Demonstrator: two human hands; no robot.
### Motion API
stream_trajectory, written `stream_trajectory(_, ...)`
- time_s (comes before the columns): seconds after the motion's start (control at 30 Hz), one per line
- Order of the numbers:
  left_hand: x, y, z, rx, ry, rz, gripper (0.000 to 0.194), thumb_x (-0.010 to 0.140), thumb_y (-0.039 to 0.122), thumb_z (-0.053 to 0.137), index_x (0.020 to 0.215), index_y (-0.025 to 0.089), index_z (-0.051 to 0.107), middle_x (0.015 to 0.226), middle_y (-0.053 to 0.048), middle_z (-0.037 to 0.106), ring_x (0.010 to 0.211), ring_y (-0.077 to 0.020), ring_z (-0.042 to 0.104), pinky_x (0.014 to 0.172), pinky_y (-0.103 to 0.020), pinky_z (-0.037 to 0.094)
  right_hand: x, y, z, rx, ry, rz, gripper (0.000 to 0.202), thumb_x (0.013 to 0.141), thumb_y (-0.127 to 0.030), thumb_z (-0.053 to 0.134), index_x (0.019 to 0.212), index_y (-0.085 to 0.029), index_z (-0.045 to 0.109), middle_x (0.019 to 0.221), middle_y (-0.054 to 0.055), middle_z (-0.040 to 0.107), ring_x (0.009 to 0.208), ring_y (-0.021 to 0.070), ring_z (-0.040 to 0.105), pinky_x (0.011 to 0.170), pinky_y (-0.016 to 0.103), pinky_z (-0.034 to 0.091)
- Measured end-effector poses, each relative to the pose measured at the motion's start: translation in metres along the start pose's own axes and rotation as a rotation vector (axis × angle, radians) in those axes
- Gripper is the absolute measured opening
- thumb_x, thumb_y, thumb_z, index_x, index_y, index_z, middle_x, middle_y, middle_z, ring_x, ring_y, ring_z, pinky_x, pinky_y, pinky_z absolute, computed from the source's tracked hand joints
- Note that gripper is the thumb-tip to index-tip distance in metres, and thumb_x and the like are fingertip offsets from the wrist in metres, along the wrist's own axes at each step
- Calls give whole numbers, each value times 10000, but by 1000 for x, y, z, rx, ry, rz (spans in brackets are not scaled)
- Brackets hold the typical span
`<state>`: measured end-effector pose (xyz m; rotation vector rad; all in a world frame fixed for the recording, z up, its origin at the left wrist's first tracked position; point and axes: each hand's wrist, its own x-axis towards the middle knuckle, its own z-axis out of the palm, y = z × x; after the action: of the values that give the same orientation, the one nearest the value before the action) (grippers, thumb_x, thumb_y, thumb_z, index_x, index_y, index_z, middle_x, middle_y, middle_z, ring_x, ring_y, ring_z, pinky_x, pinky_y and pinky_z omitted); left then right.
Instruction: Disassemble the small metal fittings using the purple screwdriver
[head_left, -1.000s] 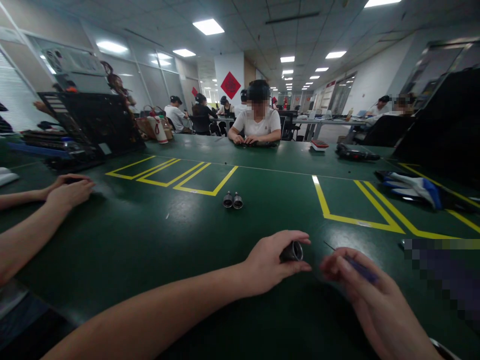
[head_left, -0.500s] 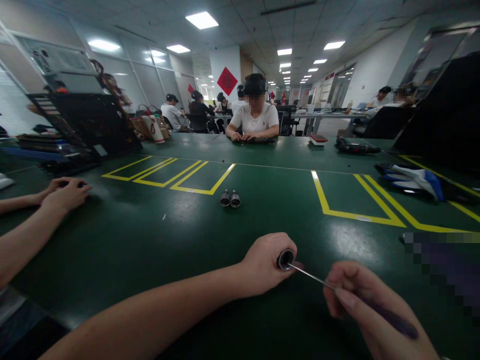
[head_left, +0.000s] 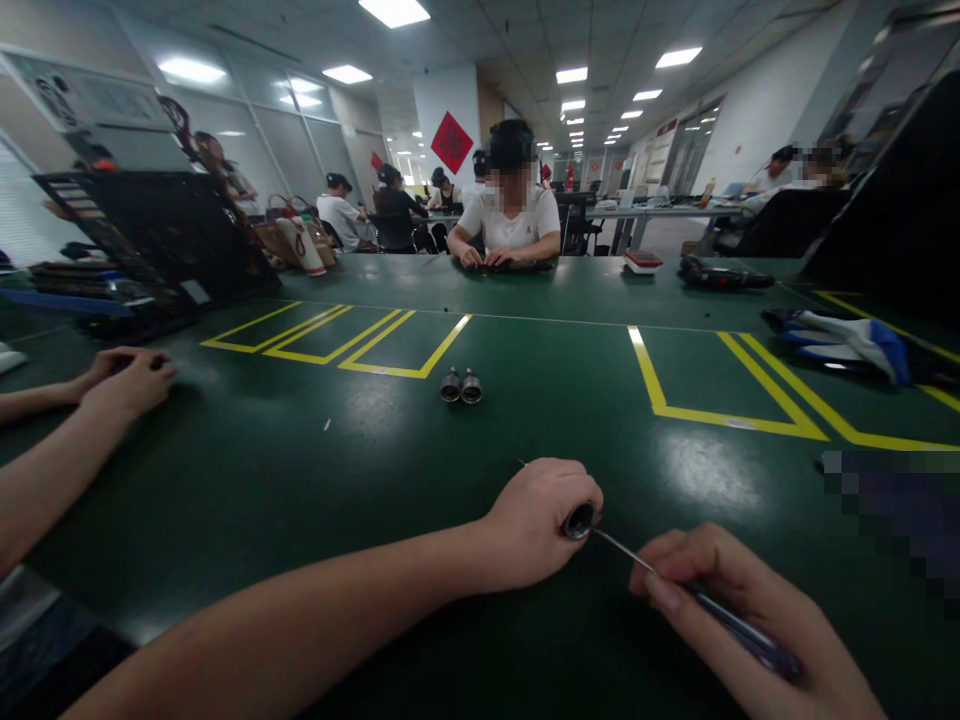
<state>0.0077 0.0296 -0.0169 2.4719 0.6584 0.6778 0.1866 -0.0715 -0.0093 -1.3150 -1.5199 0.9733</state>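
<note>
My left hand (head_left: pixel 541 520) wraps the metal cup (head_left: pixel 578 521), its mouth turned toward my right hand (head_left: pixel 739 610), which grips a thin tool (head_left: pixel 750 632), shaft slanting leftward beside the rim.

Room to pass lies between the co-worker's hands (head_left: pixel 129 384), toward the left edge of the surface (head_left: pixel 375 485), and the metal cups (head_left: pixel 471 388) — the left arm (head_left: pixel 330 585) blocks the near edge.

dim overall | ceiling panels (head_left: pixel 347 74) lit | glare on tabletop (head_left: pixel 709 472) | edges stretched
</note>
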Motion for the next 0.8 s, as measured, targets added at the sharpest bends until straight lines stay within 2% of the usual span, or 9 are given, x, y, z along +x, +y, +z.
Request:
stream_trajectory(0.2, 1, 0, -2, -63, -4, -3, 62, 759, 113, 542, 741, 166, 516, 736, -6, 570, 688, -127, 524, 680, -249, 417, 13, -4, -2, 447, 58, 285, 168, 718, -384, 664, 657, -230, 631, 698, 38, 663, 677, 184, 588, 621, 293, 484)
stream_trajectory(0.3, 2, 0, -1, -78, 2, 16, 74, 761, 126, 544, 715, 165, 501, 701, 2, 544, 655, -119, 501, 657, -238, 411, 15, -7, 0, 572, 78, 361, 184, 693, -386, 682, 643, -219, 621, 678, 43, 664, 647, 174, 572, 597, 284, 484)
stream_trajectory(0.43, 3, 1, -1, -63, -4, -24, 65, 763, 122, 546, 726, 160, 509, 717, 2, 544, 660, -114, 502, 658, -235, 407, 10, -5, -1, 465, 105, 255, 207, 717, -421, 663, 656, -226, 628, 686, 36, 660, 655, 178, 570, 596, 282, 478)
stream_trajectory(0.5, 2, 1, -1, -48, -2, -37, 63, 757, 108, 551, 736, 156, 516, 728, 2, 549, 670, -113, 507, 668, -236, 407, 6, -3, -2, 316, 76, 191, 214, 758, -432, 631, 679, -233, 635, 706, 29, 656, 677, 176, 576, 612, 272, 467)
stream_trajectory(0.6, 1, 0, -2, -34, -5, -32, 71, 749, 94, 555, 744, 155, 521, 734, 3, 560, 687, -117, 514, 691, -245, 409, 2, -1, -2, 165, -3, 188, 223, 802, -435, 591, 714, -239, 649, 743, 27, 659, 709, 174, 587, 632, 260, 458)
stream_trajectory(0.67, 1, 0, -2, -42, -17, -16, 73, 751, 87, 547, 751, 156, 521, 748, -1, 571, 706, -121, 521, 708, -249, 412, 3, -2, -2, 208, -16, 206, 214, 796, -426, 599, 708, -238, 650, 742, 24, 660, 713, 170, 586, 639, 254, 460)
stream_trajectory(0.8, 1, -1, -3, -67, -31, 9, 62, 762, 102, 542, 744, 156, 515, 751, -6, 571, 713, -123, 518, 722, -251, 418, 9, -8, -1, 498, 49, 319, 184, 748, -398, 639, 674, -230, 622, 707, 20, 660, 680, 162, 565, 623, 251, 467)
